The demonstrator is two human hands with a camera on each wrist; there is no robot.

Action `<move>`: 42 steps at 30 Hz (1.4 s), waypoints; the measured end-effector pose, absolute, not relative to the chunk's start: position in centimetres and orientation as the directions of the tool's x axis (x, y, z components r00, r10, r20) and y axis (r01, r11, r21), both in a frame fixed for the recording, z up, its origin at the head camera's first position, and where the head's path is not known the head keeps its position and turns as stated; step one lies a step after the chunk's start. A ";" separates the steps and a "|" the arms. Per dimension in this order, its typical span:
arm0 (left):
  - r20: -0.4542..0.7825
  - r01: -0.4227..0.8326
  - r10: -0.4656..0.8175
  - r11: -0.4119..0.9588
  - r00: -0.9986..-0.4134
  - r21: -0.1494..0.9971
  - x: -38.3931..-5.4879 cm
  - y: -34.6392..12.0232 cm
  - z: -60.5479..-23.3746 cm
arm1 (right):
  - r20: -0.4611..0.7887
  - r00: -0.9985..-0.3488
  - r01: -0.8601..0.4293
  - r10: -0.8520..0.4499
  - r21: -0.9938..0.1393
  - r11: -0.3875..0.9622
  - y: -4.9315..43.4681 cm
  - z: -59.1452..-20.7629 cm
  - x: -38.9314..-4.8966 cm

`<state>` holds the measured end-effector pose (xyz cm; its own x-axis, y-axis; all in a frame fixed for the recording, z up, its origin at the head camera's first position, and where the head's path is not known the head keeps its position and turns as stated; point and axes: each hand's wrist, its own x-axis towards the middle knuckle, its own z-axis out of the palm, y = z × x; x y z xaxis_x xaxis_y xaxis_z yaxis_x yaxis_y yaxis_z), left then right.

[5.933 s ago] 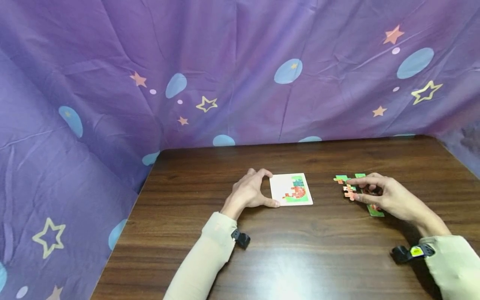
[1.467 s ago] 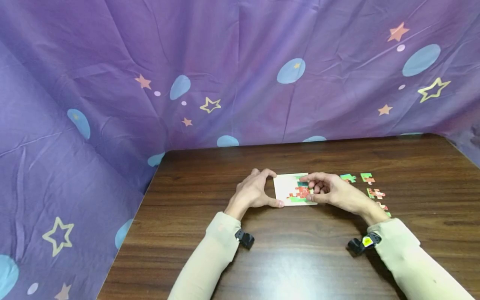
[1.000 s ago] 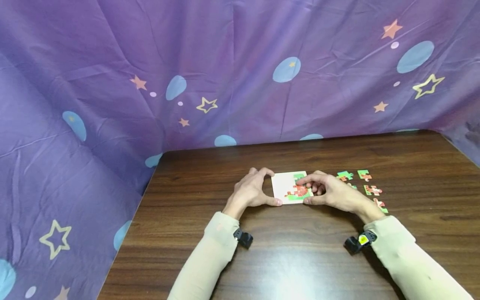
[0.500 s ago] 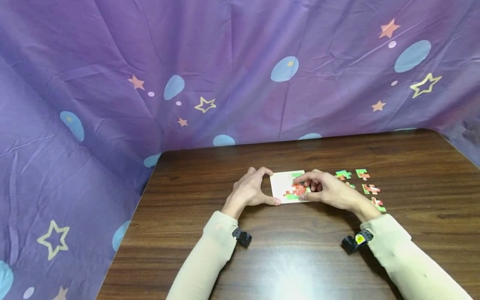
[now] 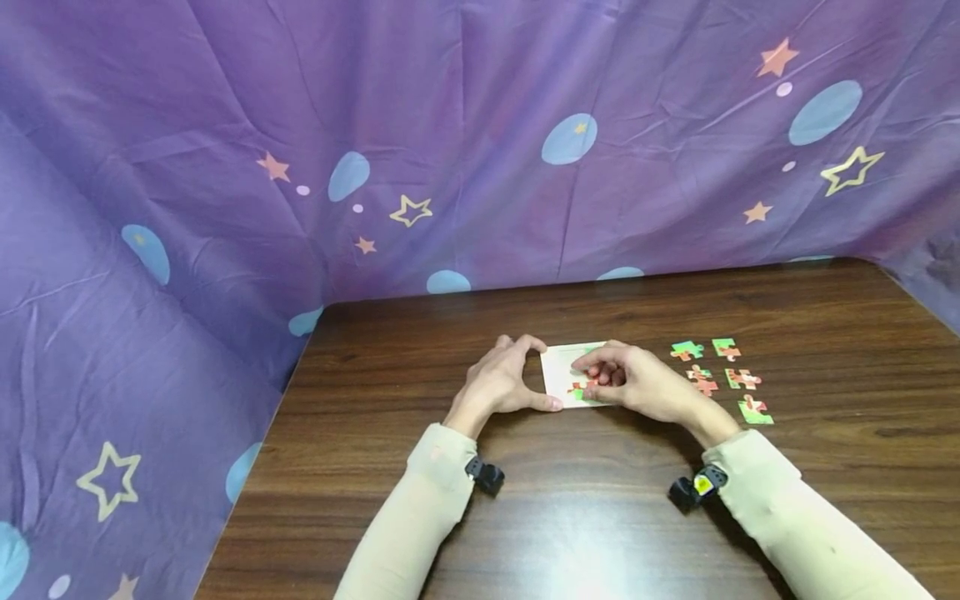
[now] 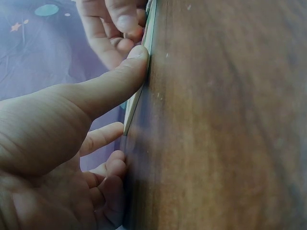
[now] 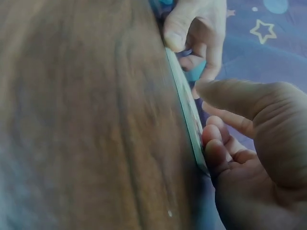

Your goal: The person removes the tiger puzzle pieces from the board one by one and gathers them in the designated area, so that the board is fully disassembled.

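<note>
A square white puzzle board (image 5: 557, 373) lies on the table, with red and green jigsaw pieces (image 5: 579, 390) fitted in it. My left hand (image 5: 497, 380) holds the board's left side, the index finger at the far corner and the thumb at the near one. My right hand (image 5: 641, 385) is over the right part of the board and hides much of the picture. Its thumb and index finger reach down to the board, a little apart, with the other fingers curled; I cannot tell whether a piece is between them. In the right wrist view the board (image 7: 184, 103) appears edge-on.
Several loose jigsaw pieces (image 5: 742, 379) lie to the right of the board, beyond my right hand. The dark wooden table (image 5: 600, 483) runs back to a purple cloth (image 5: 487, 150) with stars. Each wrist wears a black camera strap (image 5: 486, 475).
My right hand has come from the loose pieces to the board, then shifted left across it, uncovering more loose pieces. My left hand has kept its hold on the board's left side.
</note>
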<state>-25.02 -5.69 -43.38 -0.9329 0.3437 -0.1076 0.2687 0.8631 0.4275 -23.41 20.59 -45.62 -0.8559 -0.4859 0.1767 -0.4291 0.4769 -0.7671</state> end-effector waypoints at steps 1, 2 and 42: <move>-0.106 0.270 0.344 0.863 -0.933 0.427 -25.0 -5.7 -43.4 | 0.181 -0.853 -0.438 -0.489 -0.758 0.483 20.6 -45.8 -23.4; -0.105 0.271 0.344 0.863 -0.933 0.426 -25.0 -5.7 -43.3 | 0.181 -0.852 -0.443 -0.491 -0.749 0.493 20.6 -45.9 -23.4; -0.108 0.265 0.340 0.862 -0.934 0.432 -24.9 -5.7 -43.4 | 0.166 -0.843 -0.434 -0.513 -0.773 0.463 21.0 -46.5 -23.1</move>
